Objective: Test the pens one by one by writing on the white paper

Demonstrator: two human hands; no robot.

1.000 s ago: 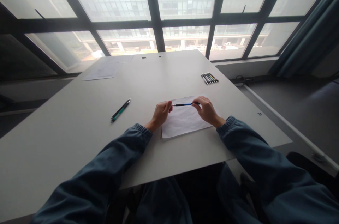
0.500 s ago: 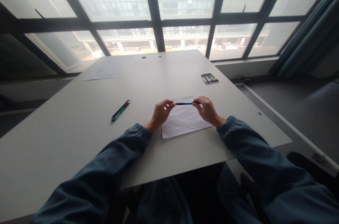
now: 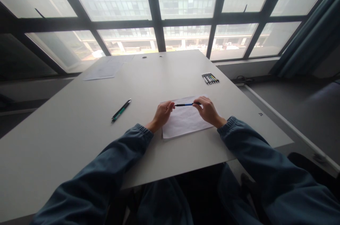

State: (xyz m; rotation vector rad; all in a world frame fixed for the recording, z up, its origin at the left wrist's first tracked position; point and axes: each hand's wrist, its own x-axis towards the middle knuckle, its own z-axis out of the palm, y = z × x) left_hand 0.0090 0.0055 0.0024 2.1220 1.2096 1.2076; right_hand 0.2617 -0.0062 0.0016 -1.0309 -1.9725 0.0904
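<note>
A blue and black pen (image 3: 188,104) is stretched level between my two hands, above a white sheet of paper (image 3: 184,124). My left hand (image 3: 162,113) has its fingers closed at the pen's left end, covering the tip. At the other end, my right hand (image 3: 207,111) pinches the pen between thumb and fingers. Two pens, one black (image 3: 121,108) and one green (image 3: 121,112), lie side by side to the left of my left hand.
Several pens (image 3: 210,78) lie in a row near the table's right edge. More paper sheets (image 3: 102,69) rest at the far left of the white table (image 3: 148,85). A small dark disc (image 3: 144,57) sits at the back, before the windows.
My left hand's fingers have drawn closer together around the pen's left end. My right hand and the pen have stayed almost in place.
</note>
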